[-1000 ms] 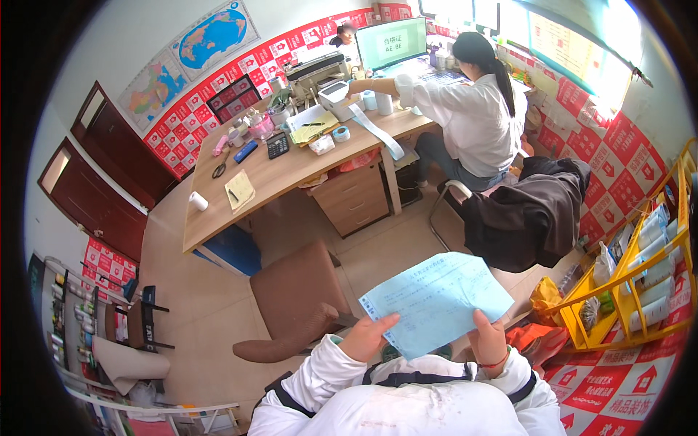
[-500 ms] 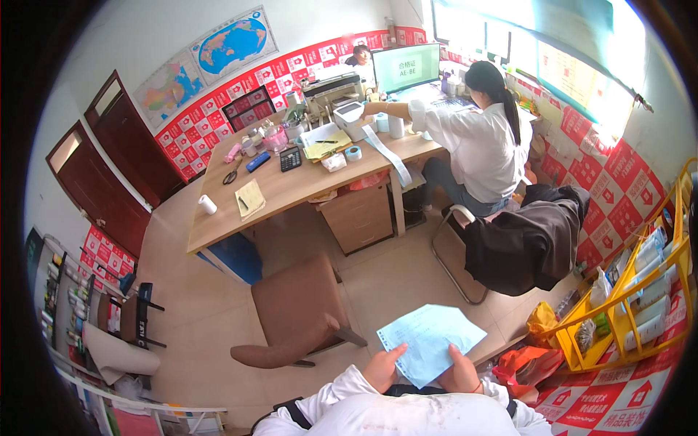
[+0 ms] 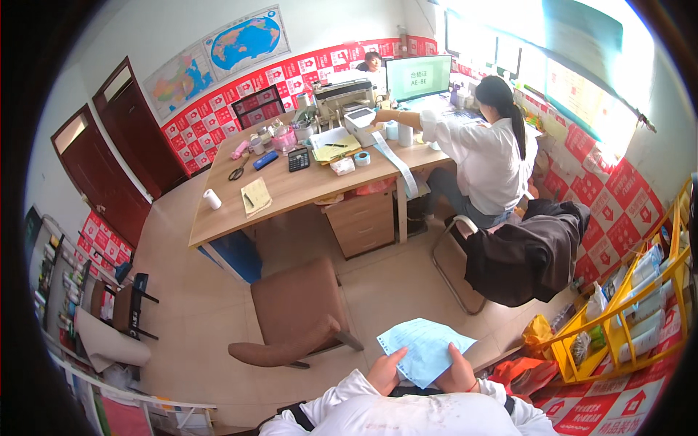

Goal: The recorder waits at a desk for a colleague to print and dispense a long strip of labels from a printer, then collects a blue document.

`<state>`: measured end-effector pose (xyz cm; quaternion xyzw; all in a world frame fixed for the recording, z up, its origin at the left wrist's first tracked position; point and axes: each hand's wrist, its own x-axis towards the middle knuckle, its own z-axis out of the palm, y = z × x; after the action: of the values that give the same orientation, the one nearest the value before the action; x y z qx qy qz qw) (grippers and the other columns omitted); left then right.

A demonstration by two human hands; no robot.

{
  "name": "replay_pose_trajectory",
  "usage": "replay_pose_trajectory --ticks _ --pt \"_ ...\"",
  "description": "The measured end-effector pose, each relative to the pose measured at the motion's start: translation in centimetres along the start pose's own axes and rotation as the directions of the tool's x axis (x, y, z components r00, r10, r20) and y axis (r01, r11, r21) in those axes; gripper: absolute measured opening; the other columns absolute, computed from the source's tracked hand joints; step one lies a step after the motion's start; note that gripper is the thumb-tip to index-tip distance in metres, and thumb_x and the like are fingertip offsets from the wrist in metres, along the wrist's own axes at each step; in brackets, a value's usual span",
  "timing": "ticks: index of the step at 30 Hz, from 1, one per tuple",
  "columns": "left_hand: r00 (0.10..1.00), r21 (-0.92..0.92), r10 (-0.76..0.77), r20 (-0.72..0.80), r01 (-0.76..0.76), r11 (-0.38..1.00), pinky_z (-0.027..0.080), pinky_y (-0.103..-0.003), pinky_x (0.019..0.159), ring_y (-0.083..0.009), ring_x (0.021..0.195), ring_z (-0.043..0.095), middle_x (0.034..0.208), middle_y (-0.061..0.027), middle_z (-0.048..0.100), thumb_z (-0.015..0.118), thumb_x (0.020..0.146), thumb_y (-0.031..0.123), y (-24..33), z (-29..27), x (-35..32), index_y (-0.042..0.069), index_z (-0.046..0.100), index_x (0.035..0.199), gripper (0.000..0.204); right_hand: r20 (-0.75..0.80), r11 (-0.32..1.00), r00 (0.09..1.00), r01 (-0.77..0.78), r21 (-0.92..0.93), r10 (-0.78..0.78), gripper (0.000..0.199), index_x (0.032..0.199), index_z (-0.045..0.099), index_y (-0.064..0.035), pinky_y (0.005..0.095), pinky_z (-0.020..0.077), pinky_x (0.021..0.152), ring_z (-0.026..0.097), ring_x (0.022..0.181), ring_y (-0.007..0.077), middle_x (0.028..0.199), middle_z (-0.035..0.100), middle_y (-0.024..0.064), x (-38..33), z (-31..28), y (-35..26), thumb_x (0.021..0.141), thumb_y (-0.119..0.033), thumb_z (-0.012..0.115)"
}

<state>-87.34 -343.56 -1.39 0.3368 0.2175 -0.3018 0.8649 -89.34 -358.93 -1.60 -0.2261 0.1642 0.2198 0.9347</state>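
Note:
A light blue sheet of paper point(image 3: 424, 349), with a row of punched holes along its left edge, is held up in front of my body. My left hand point(image 3: 385, 372) pinches its left side, thumb on top. On the opposite side my right hand point(image 3: 458, 372) grips the sheet the same way, with the fingers hidden beneath. The paper bows a little between the two hands. Faint print covers it, too small to make out.
A brown chair point(image 3: 297, 305) stands ahead of me. Beyond is a wooden desk point(image 3: 291, 190) with a label printer point(image 3: 359, 125), calculator point(image 3: 298, 160) and monitor point(image 3: 418, 77). A person in a white shirt point(image 3: 483, 156) sits there, reaching to the printer. At right stands a yellow rack point(image 3: 625, 320).
My view has tilted slightly, so the room sits a little lower in the picture. The blue sheet is still in both hands, at a slightly flatter angle.

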Motion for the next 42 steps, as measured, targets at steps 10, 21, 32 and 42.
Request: replay_pose_trajectory --ticks 10,21,32,42 --pt "0.999 -0.073 0.048 -0.013 -0.048 0.996 0.037 -0.034 0.082 -0.0211 0.095 0.047 0.104 -0.0108 0.048 0.041 0.081 0.012 0.6 -0.8 0.0 -0.003 0.039 0.108 0.031 0.008 1.000 1.000 0.014 0.013 -0.014 0.046 0.121 0.023 -0.0066 0.0418 0.0204 0.094 0.030 0.113 0.0275 0.123 0.031 0.0097 1.5 0.2 0.3 0.082 -0.030 0.031" --pt "0.999 -0.115 0.034 0.001 -0.033 0.993 0.036 -0.037 0.084 -0.0231 0.098 0.046 0.107 -0.0106 0.046 0.039 0.081 0.012 0.7 -1.3 0.2 -0.001 0.036 0.111 0.032 0.010 0.999 1.000 0.005 0.044 -0.005 0.044 0.122 0.021 -0.0092 0.0420 0.0208 0.093 0.027 0.114 0.0264 0.124 0.030 0.0085 1.3 0.0 0.5 0.084 -0.031 0.024" --pt "0.999 -0.148 -0.009 0.039 0.015 0.989 0.036 -0.038 0.084 -0.0233 0.097 0.046 0.106 -0.0104 0.047 0.038 0.082 0.013 0.2 -2.0 0.6 0.000 0.037 0.110 0.031 -0.049 1.000 0.999 0.007 0.024 -0.006 0.044 0.122 0.021 -0.0110 0.0410 0.0246 0.090 0.030 0.112 0.0247 0.122 0.032 0.0072 1.0 -1.1 1.0 0.084 -0.033 0.023" --pt "0.998 -0.129 -0.041 0.040 0.046 0.991 0.029 -0.039 0.089 -0.0240 0.105 0.040 0.113 -0.0090 0.042 0.035 0.082 0.014 0.5 -2.2 0.2 0.005 0.031 0.116 0.035 -0.040 0.998 0.997 -0.062 0.006 0.062 0.043 0.121 0.023 -0.0117 0.0398 0.0242 0.091 0.033 0.110 0.0234 0.120 0.035 0.0055 1.0 -0.6 0.9 0.084 -0.033 0.027"
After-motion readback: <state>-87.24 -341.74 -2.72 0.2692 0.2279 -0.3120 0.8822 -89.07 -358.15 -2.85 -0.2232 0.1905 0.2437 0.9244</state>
